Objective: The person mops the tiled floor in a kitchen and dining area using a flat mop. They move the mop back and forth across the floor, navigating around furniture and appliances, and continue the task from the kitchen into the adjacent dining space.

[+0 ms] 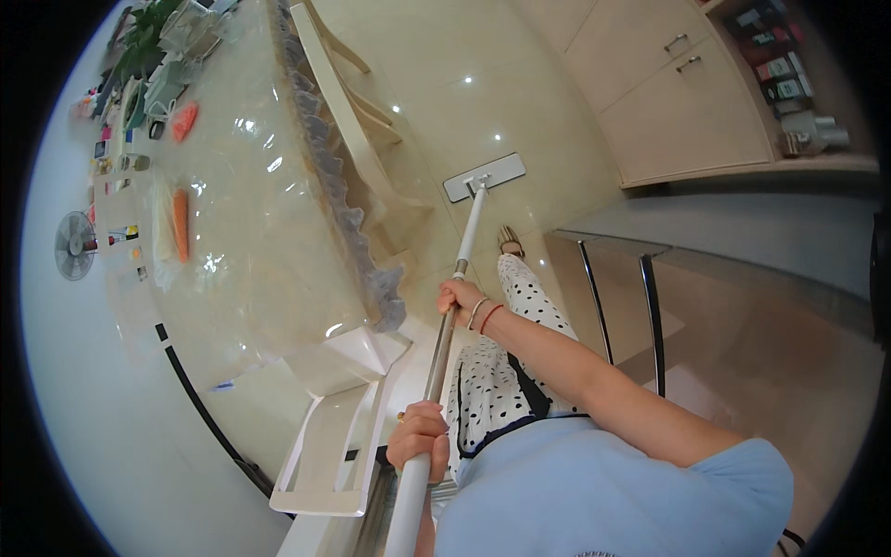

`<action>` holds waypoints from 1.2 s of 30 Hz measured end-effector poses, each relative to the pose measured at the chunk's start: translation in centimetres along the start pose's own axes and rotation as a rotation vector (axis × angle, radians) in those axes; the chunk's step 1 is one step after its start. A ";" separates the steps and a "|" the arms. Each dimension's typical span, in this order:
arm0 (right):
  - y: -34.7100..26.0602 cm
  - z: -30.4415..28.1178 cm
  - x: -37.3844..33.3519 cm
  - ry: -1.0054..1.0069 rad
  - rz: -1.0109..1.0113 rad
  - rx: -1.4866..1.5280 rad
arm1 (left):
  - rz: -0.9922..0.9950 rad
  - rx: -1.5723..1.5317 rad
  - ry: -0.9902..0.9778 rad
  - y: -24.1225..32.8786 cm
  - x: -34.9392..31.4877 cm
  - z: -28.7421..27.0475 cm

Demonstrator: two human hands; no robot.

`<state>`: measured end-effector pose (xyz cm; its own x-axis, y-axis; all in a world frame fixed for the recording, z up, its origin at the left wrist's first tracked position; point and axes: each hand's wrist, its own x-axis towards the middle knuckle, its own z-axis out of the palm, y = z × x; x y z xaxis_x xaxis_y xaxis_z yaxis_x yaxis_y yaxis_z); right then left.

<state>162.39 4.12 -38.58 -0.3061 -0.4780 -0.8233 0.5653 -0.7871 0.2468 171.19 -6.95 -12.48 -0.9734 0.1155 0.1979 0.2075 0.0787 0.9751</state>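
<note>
A flat mop runs from the lower edge up to the tiled floor, its long white and silver pole point(440, 357) slanting away from me. At its far end the white rectangular mop head point(501, 172) lies flat on the floor beyond my foot. My left hand point(418, 440) is closed around the white upper part of the pole, close to my body. Farther down, my right hand point(459, 299) wraps the pole near its metal joint, with bracelets on that wrist. Both sets of fingers are curled round the pole.
To the left stands a table with a clear cover point(251, 232) and a ruffled edge, a white chair point(339, 446) and another chair point(357, 121) beside it. A wooden cabinet point(687, 102) stands far right. Nearer on the right are dark metal legs point(652, 316) under a glass-like top.
</note>
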 end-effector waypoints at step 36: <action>-17.6 14.1 5.1 -0.159 -0.080 -0.052 | 0.026 0.084 -0.014 -4.7 21.1 4.5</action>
<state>140.05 10.00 -39.91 -0.4666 -0.4731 -0.7473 0.5719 -0.8059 0.1531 150.11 -0.41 -13.34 -0.9663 0.1321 0.2208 0.2405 0.1582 0.9577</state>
